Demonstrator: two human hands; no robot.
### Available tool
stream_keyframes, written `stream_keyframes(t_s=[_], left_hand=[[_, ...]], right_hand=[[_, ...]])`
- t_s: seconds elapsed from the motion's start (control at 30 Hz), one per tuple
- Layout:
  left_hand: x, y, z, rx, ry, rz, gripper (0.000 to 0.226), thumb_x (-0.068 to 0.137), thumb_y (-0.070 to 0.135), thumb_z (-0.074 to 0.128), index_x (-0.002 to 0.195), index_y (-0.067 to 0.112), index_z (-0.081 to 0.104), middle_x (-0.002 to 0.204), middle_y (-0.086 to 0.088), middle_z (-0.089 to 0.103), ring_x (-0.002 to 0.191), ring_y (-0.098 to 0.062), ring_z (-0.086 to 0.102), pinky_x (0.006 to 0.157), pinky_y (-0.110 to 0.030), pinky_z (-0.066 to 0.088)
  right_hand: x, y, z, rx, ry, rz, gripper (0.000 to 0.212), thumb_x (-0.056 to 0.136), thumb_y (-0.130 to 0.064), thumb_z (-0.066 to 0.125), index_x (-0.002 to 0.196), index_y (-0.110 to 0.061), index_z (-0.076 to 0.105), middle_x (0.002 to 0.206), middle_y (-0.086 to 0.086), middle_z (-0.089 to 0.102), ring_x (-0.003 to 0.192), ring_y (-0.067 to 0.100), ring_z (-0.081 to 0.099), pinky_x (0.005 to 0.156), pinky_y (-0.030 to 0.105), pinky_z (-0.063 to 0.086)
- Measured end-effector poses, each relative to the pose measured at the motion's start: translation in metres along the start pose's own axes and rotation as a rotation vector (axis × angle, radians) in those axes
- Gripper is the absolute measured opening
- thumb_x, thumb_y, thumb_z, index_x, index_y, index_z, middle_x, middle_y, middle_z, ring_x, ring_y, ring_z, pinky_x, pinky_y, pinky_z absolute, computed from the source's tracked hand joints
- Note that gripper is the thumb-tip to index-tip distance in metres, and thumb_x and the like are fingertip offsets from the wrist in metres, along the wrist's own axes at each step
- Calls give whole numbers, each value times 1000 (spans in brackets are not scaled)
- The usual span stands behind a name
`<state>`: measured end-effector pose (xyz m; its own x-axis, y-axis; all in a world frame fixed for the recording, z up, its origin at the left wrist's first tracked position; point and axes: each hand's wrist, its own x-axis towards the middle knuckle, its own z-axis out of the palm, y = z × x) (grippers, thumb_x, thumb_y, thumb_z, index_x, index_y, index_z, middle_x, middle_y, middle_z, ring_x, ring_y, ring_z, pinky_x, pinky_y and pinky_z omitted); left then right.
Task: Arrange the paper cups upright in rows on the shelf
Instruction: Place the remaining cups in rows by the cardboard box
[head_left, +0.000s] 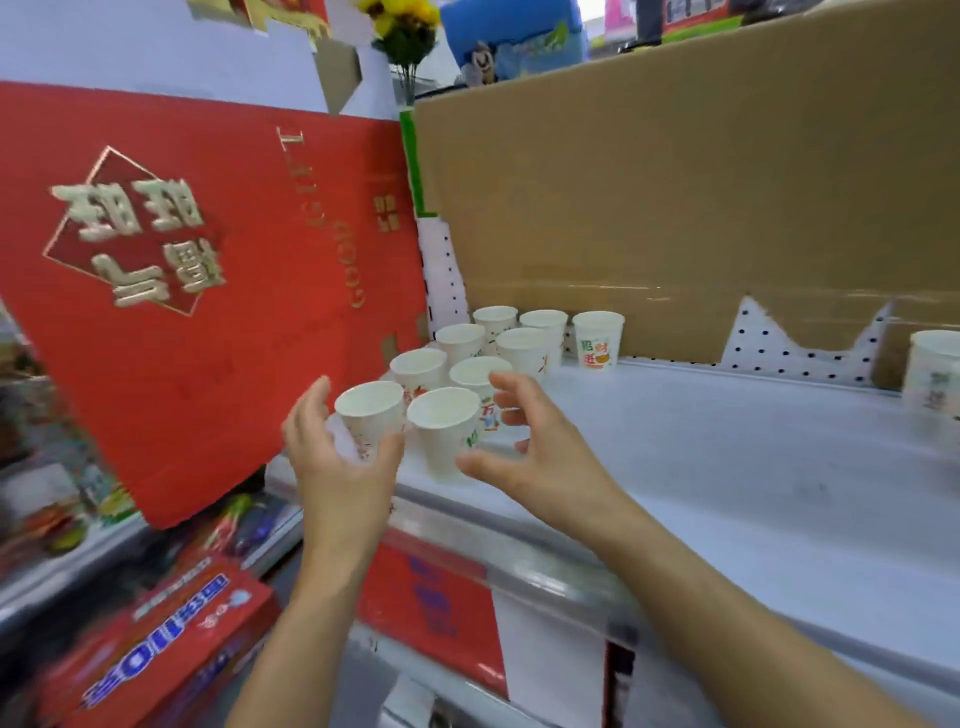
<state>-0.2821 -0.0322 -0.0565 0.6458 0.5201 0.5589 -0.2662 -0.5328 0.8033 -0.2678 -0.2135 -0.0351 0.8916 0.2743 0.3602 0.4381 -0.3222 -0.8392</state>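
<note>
Shelf: white shop shelf (727, 467) with a pegboard back. There's a cardboard sheet (675, 182) behind it and a big red gift box (208, 312) leaning just beyond the left hand (337, 457).
Cups: the paper cups (522, 345) all stand mouth up, so the long axis is vertical. The cluster starts between the hands and runs straight away from them.
Count: nine in the cluster, two files of four plus a printed cup (597, 340) at the far end. One lone cup (935, 369) sits well off past the right hand (540, 447). It's blurry, so there could be more.
Left hand: curled round the front-left cup (370, 405), thumb on its side.
Right hand: fingers loose and spread either side of the front-right cup (441, 421), no real grip that I can see.
Nearer: pretty even, each hand has its own front cup.
Next, I reckon: nudge that front pair in line with the files behind.
</note>
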Motion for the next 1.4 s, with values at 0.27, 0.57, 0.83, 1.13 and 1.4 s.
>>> stream_keyframes(t_s=[0.27, 0.57, 0.83, 1.13, 1.4], left_hand=[[51, -25, -6, -169, -391, -161, 100, 73, 11, 82, 152, 25, 21, 142, 4, 39, 124, -7, 42, 97, -20, 34], [24, 8, 12, -272, -414, -111, 69, 71, 26, 82, 132, 22, 51, 121, 13, 61, 104, 7, 59, 73, -5, 47], [-51, 87, 76, -251, -629, -7, 90, 49, 61, 77, 131, 34, 51, 125, 15, 54, 111, -5, 54, 86, -23, 49], [-149, 175, 167, -112, -871, 220, 76, 58, 67, 75, 122, 31, 54, 115, 14, 52, 105, -7, 52, 88, -28, 46], [-171, 196, 183, 107, -942, 312, 96, 62, 71, 72, 142, 30, 37, 136, 9, 42, 124, -12, 44, 95, -32, 42]], right_hand=[[31, 6, 42, -52, 33, 54, 92, 61, -46, 74, 138, -41, 23, 140, -10, 44, 127, 14, 42, 104, 43, 41], [10, 2, 8, -66, 119, 40, 80, 69, -38, 75, 135, -44, 30, 133, -11, 48, 124, 12, 45, 103, 35, 42], [-88, 9, -122, -253, 331, 215, 82, 67, -43, 82, 136, -39, 38, 131, -15, 44, 120, 5, 41, 100, 25, 38], [-189, 23, -231, -639, 581, 470, 75, 68, -53, 77, 131, -29, 45, 130, -7, 46, 122, 14, 41, 89, 28, 34], [-213, 26, -254, -715, 497, 470, 95, 69, -66, 67, 147, -31, 25, 146, -2, 33, 135, 15, 26, 107, 34, 28]])
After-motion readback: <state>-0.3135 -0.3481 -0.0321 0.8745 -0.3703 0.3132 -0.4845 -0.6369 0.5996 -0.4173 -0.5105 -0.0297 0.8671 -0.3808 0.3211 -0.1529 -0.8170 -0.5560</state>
